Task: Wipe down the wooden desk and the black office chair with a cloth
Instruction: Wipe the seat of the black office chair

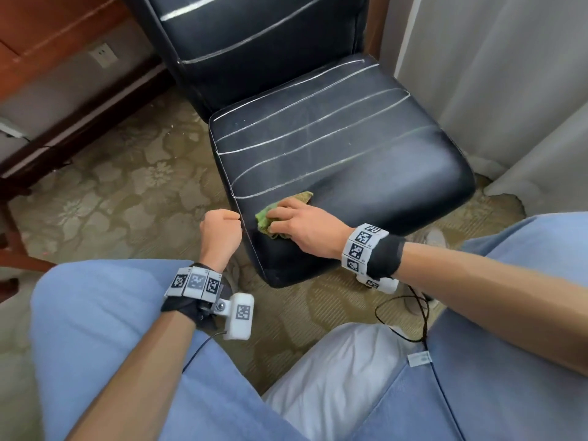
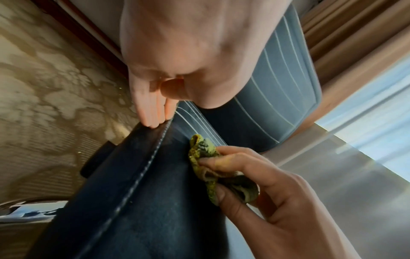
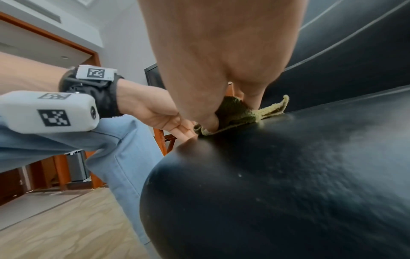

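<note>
The black office chair [image 1: 350, 148] with white stitching stands in front of me. My right hand [image 1: 296, 224] grips a bunched green cloth [image 1: 264, 219] and presses it on the seat's front left part. In the left wrist view the cloth [image 2: 204, 149] is pinched between the thumb and fingers of the right hand [image 2: 255, 175]. My left hand [image 1: 221, 230] is curled and holds nothing. Its fingertips [image 2: 153, 124] touch the seat's left edge [image 2: 142, 210], beside the seam. The right wrist view shows the cloth [image 3: 235, 112] flat under the right hand [image 3: 221, 61] on the seat [image 3: 288, 175].
The wooden desk [image 1: 47, 33] is at the upper left, with a wall socket [image 1: 103, 54] below it. Pale curtains [image 1: 493, 74] hang close to the chair's right side. Patterned carpet [image 1: 127, 192] lies left of the chair. My knees in blue jeans [image 1: 95, 329] frame the bottom.
</note>
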Available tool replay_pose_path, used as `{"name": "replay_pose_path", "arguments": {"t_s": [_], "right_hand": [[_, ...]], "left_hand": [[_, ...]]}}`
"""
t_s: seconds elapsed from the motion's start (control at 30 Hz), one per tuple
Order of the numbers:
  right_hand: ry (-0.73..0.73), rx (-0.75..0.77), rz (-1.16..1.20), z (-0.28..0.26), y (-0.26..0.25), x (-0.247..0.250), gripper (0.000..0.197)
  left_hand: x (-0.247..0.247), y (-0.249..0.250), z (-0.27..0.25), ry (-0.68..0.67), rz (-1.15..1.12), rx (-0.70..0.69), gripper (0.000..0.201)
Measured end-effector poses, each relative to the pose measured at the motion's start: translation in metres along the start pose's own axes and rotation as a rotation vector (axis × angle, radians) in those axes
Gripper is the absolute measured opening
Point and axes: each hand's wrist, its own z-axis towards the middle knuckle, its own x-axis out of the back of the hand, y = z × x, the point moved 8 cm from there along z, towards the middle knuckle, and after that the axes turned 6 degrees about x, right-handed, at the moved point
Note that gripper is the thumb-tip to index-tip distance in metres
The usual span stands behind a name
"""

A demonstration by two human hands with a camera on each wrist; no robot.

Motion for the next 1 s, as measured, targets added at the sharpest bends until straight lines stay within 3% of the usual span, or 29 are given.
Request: {"name": "replay_pose_path", "arguments": {"t_s": [0.1, 0.27, 0.37, 0.47, 0.57, 0.7, 0.9, 1.0], "right_hand": [[-0.009, 0.043, 0.001, 0.017, -0.012, -0.003, 0.039], [-0.067, 0.064, 0.0, 0.043, -0.032, -0.018, 0.042], [-0.097, 0.019, -0.022, 0.05, -0.033, -0.017, 0.034], [-0.07, -0.051, -0.041, 0.042, -0.026, -0.013, 0.036], [0.003, -0.148, -0.036, 0.015, -0.006, -0.005, 0.036], [0.114, -0.301, -0.004, -0.049, 0.049, 0.021, 0.018], [0.335, -0.761, -0.097, -0.175, 0.175, 0.099, 0.017], [0.372, -0.895, -0.117, -0.193, 0.207, 0.118, 0.021]], "left_hand": [[0.005, -0.002, 0.001, -0.05, -0.111, -0.001, 0.031], [0.012, 0.007, -0.01, -0.123, -0.076, -0.019, 0.034], [0.015, 0.007, -0.01, -0.1, -0.092, 0.001, 0.041], [0.013, -0.001, 0.0, -0.053, -0.018, 0.005, 0.031], [0.01, 0.008, -0.01, -0.003, 0.099, 0.024, 0.038], [0.001, 0.026, -0.014, 0.03, 0.198, -0.005, 0.026], [-0.012, 0.027, -0.011, 0.074, 0.22, 0.074, 0.013], [-0.017, 0.027, -0.012, 0.051, 0.24, 0.079, 0.009]]}}
